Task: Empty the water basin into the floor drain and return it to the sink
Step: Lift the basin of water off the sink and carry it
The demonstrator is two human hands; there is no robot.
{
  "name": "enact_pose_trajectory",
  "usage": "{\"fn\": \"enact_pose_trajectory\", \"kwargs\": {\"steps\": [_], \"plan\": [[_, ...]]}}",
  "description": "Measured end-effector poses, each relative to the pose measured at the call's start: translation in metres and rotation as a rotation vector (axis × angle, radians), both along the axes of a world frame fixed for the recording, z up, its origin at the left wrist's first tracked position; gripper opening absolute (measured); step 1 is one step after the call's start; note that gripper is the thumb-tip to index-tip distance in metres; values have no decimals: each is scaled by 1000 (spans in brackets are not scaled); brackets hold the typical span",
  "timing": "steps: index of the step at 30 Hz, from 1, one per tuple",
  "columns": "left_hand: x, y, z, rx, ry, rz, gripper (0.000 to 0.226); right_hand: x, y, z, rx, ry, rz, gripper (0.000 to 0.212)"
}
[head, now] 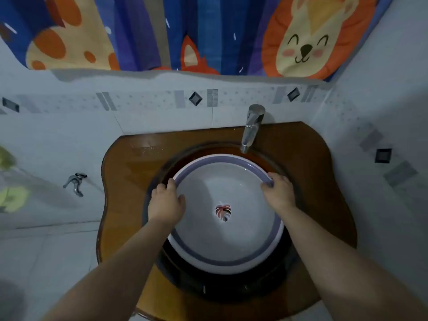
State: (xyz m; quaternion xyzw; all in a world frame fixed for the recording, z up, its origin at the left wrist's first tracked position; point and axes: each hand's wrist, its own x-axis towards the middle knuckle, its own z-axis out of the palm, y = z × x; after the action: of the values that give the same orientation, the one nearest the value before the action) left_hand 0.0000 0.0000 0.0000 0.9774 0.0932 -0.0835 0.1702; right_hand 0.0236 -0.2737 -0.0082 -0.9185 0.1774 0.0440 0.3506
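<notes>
**Both hands on the basin rim, basin seated in the sink**

Head view, looking down. Round white basin [228,218] with a lavender band around its rim sits inside the dark bowl of the sink [231,288]. The sink is set in an amber-brown, glossy surround [125,172] fixed against the tiled wall. A leaf motif [223,212] shows at the centre of the basin floor. Whether water lies in the basin I cannot tell; the inside looks pale and smooth, with a few faint glints.

Left hand [165,202]: closed over the left side of the rim. Fingers curl over the outer edge, thumb lies on the inside wall. Grip looks firm, not spread.

Right hand [279,193]: closed over the right side of the rim, a little farther back than the left. Fingers wrap the lavender band and the thumb side lies inward. Both forearms are bare, reaching in from the lower corners.

Chrome tap [251,127] stands behind the basin, spout pointing down just beyond the far rim; not touching it as far as can be seen. A second small metal tap [75,181] is on the wall at left, well apart. A curtain [185,33] printed with cartoon animals hangs above the tile border.
</notes>
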Motion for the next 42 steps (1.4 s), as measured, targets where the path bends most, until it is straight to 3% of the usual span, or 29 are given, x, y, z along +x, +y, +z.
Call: {"fn": "enact_pose_trajectory", "kwargs": {"steps": [7,15,19,28,35,42], "plan": [[-1,4,-10,-22,128,90,54,-1,-6,-13,-62,121,-46,50],[-3,1,-17,-278,185,315,57,8,-11,-22,97,253,-161,48],[-6,-1,-22,-296,155,351,53,15,-16,-29,92,291,-175,48],[-7,-6,-25,-212,159,348,46,18,-17,-37,-86,256,-144,54],[0,-1,-26,-243,188,371,32,13,-16,-38,-85,202,-142,53],[0,6,-20,-291,189,335,37,6,-20,-33,-3,154,-154,53]]}}
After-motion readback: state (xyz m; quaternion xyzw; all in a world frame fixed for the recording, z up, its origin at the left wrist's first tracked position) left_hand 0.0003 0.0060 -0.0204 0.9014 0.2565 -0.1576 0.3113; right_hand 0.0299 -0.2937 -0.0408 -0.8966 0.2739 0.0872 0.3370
